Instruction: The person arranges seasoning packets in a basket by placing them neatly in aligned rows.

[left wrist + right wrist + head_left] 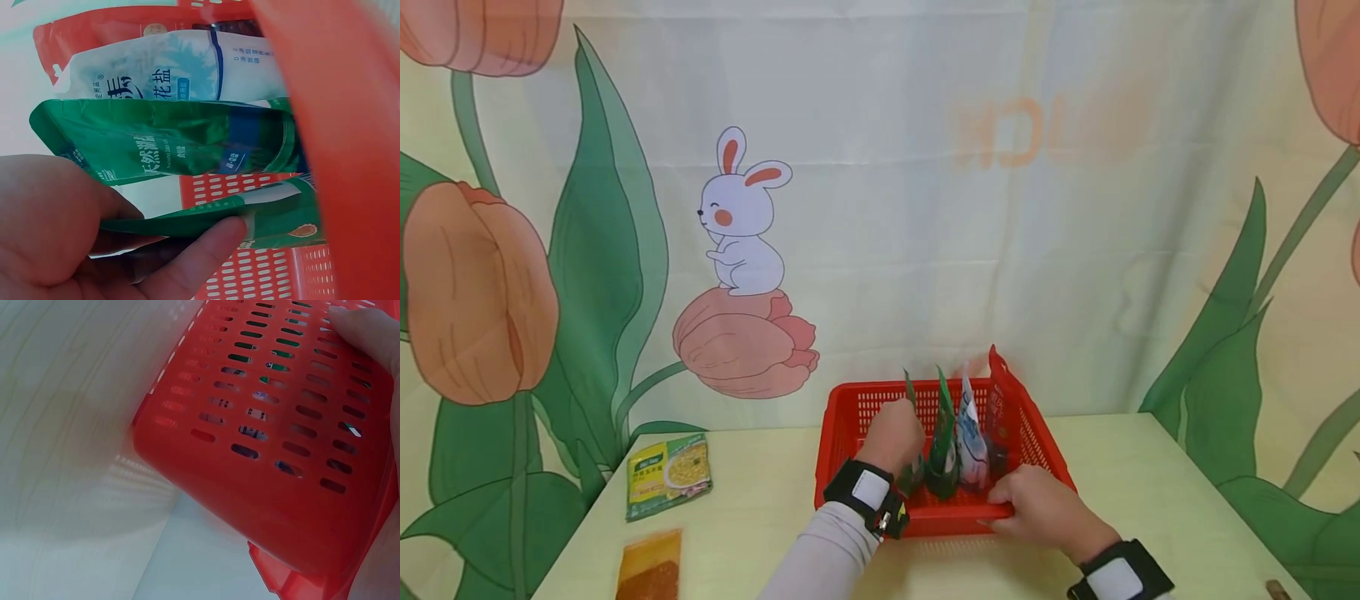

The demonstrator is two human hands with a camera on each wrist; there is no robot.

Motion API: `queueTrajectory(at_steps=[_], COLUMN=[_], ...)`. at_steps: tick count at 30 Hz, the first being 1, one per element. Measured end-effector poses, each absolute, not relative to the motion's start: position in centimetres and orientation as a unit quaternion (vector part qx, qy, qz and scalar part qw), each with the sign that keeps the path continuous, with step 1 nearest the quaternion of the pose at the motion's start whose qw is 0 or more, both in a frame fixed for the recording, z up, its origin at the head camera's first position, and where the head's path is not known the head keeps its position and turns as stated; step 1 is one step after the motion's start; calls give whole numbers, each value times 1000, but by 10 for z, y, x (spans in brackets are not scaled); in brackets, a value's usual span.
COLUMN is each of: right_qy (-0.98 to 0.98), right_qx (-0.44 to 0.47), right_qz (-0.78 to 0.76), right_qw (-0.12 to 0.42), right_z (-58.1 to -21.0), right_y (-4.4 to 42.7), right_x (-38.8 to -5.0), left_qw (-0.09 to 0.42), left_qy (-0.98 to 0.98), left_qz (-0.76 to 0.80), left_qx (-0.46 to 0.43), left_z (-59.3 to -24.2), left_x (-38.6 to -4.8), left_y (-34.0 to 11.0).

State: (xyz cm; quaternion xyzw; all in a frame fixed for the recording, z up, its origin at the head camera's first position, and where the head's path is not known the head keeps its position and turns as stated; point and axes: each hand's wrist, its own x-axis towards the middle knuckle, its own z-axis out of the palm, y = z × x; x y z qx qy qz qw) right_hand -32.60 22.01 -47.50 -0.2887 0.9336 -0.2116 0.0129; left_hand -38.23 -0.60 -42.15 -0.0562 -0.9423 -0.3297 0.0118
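A red perforated basket (pixel 925 525) holds several upright pouches: a red one (pixel 1004 408), a white and blue one (pixel 972 442), a green one (pixel 943 450) and a leftmost green one (pixel 281 215). My left hand (pixel 893 437) is inside the basket at its left part; in the left wrist view the hand (pixel 131 250) pinches the leftmost green pouch between thumb and fingers. My right hand (pixel 1048 512) grips the basket's near rim at the right. In the right wrist view, fingers of that hand (pixel 369 337) lie against the basket wall (pixel 275 412).
On the table (pixel 760 467) to the left lie a yellow and green packet (pixel 668 475) and, nearer, an orange-brown packet (pixel 650 568). A curtain (pixel 880 208) printed with tulips and a rabbit hangs behind. A small brown object (pixel 1276 590) shows at the lower right edge.
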Motion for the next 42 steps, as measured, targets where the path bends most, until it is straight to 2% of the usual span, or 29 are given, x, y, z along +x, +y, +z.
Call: queueTrajectory(at_steps=[11, 19, 26, 30, 36, 42], right_qy=[935, 933, 934, 934, 932, 936], right_qx=[-288, -292, -289, -290, -293, -284], right_qz=[-207, -210, -208, -209, -212, -208], right_qw=[5, 5, 5, 4, -3, 1], right_z=[-479, -477, -476, -476, -477, -478], right_y=[225, 226, 224, 222, 222, 221], right_x=[-328, -326, -325, -325, -325, -326], left_qw=[12, -24, -12, -22, -56, -61], left_qy=[-939, -927, -946, -949, -939, -939], left_qz=[-336, -371, -320, -301, -277, -246], left_qx=[-77, -51, -53, -89, -199, -232], left_z=[-428, -433, -440, -445, -454, -463], left_x=[-373, -360, -344, -332, -321, -318], left_y=[-5, -12, -25, -36, -53, -65])
